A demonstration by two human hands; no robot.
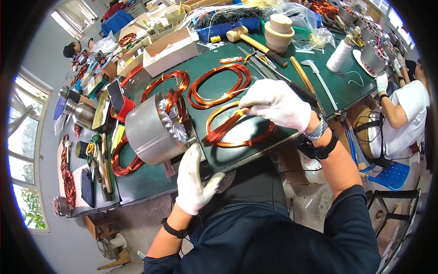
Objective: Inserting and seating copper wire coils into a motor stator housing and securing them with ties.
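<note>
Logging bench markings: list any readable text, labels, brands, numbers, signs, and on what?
No text legible.
Caliper: any scale figures too small to read.
Red-white packet: any print too small.
Stator: no lettering discernible on the side shown.

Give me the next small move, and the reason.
Probably ease the coil leftward to the stator's white liners: the right hand pinches the coil just right of them, and the left hand is at the stator's near edge.
</note>
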